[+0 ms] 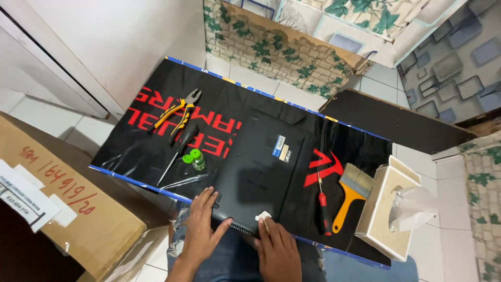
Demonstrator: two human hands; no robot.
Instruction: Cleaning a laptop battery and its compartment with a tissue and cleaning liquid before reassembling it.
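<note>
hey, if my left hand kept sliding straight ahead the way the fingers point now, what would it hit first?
The left hand rests on the near edge of the black laptop, fingers pointing away and slightly right. Going on, it would slide over the laptop's bare underside; the small green-capped bottle sits just left of that line, probably missed.

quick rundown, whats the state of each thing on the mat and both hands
laptop: closed, underside up
pliers: lying flat, jaws shut
green bottle: on its side, cap open
paintbrush: lying flat, untouched
tissue box: tissue sticking out
left hand: flat on the laptop's edge
right hand: pressing a white scrap to the laptop
</note>
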